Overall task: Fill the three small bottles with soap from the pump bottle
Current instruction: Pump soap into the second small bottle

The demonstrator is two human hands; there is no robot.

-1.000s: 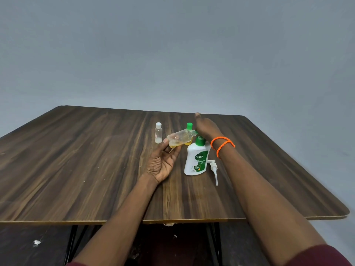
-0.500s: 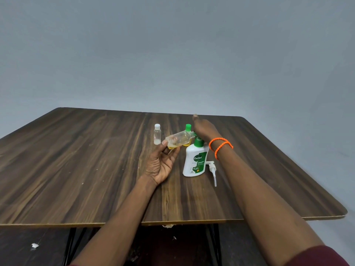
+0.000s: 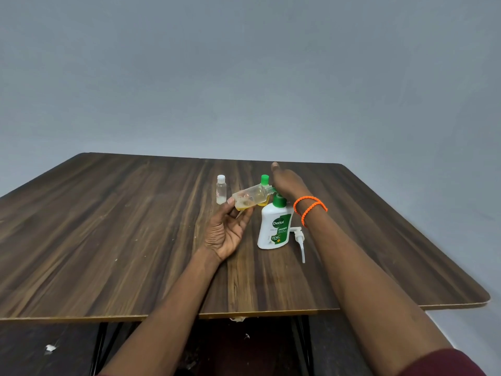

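The counter (image 3: 135,240) looks like dark wood-grain laminate, smooth with a soft sheen; the pump bottle (image 3: 273,229) is glossy white plastic under a green collar; the tilted small bottle (image 3: 250,198) is clear plastic; two wrist bands (image 3: 309,208) look like beaded orange cord; the wall (image 3: 244,77) is matt grey.

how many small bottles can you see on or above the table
3. A white-capped small bottle stands left on the table; an uncapped bottle lies tilted in the left hand; a green-capped bottle stands behind it, mostly hidden. More could sit behind the right hand.
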